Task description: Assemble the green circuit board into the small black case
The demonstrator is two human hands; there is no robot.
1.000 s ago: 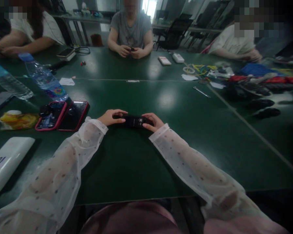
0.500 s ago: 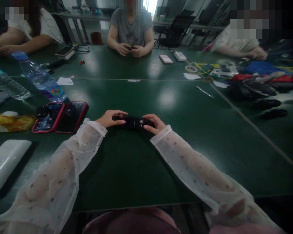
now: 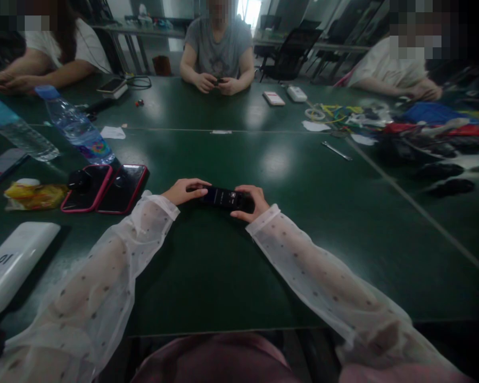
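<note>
Both of my hands hold a slim black handheld device above the green table, one at each end. Small white icons show on its dark screen. My left hand grips the left end, thumb along the near edge and fingers behind. My right hand curls around the right end, its thumb at the lower edge. The parts of the device under my fingers are hidden. To the left of my left hand lie two phones in red cases, a nearer phone and a farther phone with a round black object on it.
On the left are a white power bank, a yellow packet and two water bottles, one a blue-capped bottle. A wrench lies to the right, before a pile of cables. Three people sit around the table.
The device has tilted, its right end lower, and shifted slightly right. My right thumb has slid down off its screen to the lower edge. The view has turned slightly left.
</note>
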